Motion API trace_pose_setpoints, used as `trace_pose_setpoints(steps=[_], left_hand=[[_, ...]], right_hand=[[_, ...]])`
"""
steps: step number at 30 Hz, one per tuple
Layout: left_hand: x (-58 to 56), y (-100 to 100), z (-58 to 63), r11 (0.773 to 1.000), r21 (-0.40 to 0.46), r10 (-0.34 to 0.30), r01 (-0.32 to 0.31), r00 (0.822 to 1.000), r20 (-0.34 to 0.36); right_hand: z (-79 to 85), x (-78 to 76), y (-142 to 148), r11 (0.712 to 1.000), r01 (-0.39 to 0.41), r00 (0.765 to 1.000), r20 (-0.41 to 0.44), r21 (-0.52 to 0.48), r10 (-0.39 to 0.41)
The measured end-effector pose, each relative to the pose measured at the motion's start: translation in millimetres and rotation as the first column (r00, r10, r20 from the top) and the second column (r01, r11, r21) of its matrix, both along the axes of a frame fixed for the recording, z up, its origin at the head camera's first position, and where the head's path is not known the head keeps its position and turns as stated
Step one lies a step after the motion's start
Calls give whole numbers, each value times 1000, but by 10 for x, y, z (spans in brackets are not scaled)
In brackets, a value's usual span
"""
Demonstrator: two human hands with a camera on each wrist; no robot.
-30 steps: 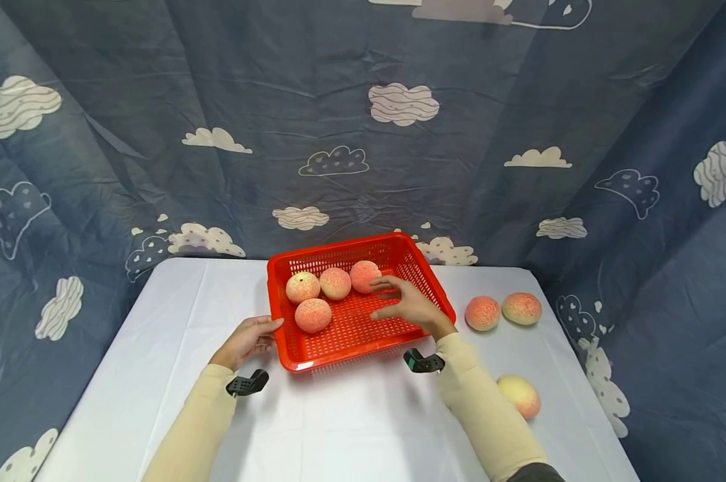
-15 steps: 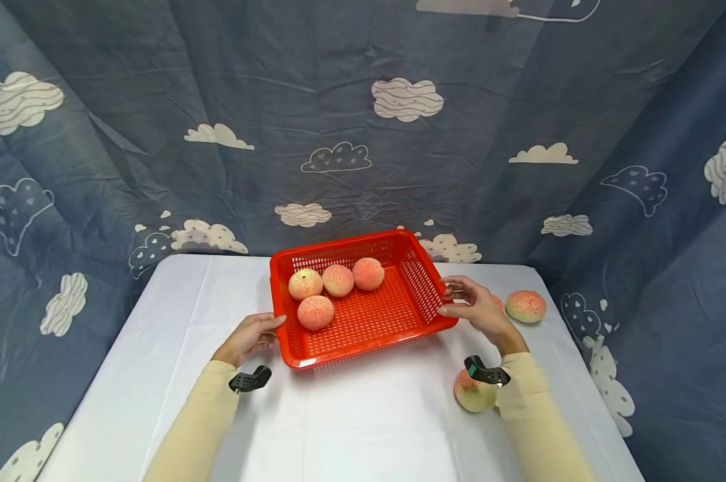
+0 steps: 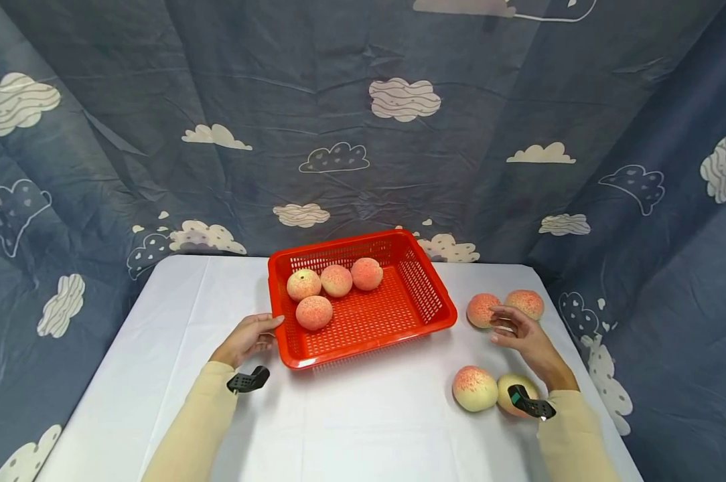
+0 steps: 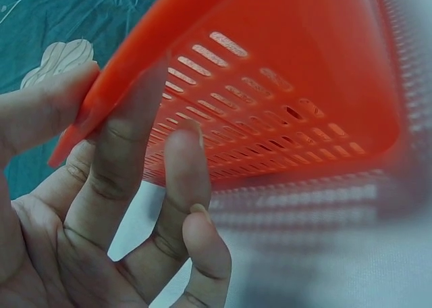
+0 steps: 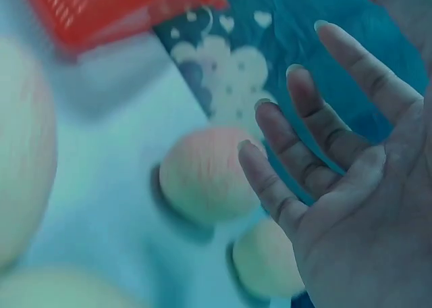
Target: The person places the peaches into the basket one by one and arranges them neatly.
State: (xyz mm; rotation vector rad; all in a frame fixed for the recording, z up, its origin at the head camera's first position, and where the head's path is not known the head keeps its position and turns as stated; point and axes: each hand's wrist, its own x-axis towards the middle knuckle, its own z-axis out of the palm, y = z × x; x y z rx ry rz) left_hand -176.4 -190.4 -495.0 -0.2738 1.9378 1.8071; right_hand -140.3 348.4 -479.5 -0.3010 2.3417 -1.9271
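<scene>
A red plastic basket (image 3: 363, 345) sits at the middle of the table, tilted slightly in its heading. Inside, toward its left, are several peaches, one of them at the front (image 3: 313, 312). My left hand (image 3: 250, 338) pinches the basket's left rim between thumb and fingers; in the left wrist view the thumb is over the rim (image 4: 128, 58) and the fingers are beneath. To the right, my right hand (image 3: 528, 341) hovers over the table with fingers spread and nothing held. Its fingertips are nearest a reddish peach (image 3: 481, 310), which it partly covers in the head view.
Another peach (image 3: 524, 304) lies at the back right. Two paler ones, a left peach (image 3: 474, 388) and a right peach (image 3: 516, 391), sit close together near the right forearm. The white table (image 3: 351, 428) ends at a dark cloud-printed curtain (image 3: 339, 114).
My right hand has moved from above the basket's inside, past its right rim, to the peaches on the right. The left hand keeps its hold, and the basket has hardly moved.
</scene>
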Motion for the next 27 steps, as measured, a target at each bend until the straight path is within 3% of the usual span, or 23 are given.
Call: trace_pose_setpoints(steps=[5,10,14,20,27], left_hand=[[1,1,-3,1000,-4,-6,6,1000,-2],[1,-5,-2,1000,3,-8,8,1000,-2],[7,-8,-5,1000,10,-8,9,1000,-4],[4,-12,-22,1000,19,-4,4,1000,-5],[-6,-5,-20,1000,8,5,-5,1000,8]], right_hand=[[-174,202,224,998,31,999,-41,-62,-34],[-300,384,378,992,90,996,-16,-85,-92],[-373,494,452,992,86,996,24,-89,-85],[-484,636,493,991,81,991,117,-111,-68],[-629,798,479,997,70,961,268,-11,-65]])
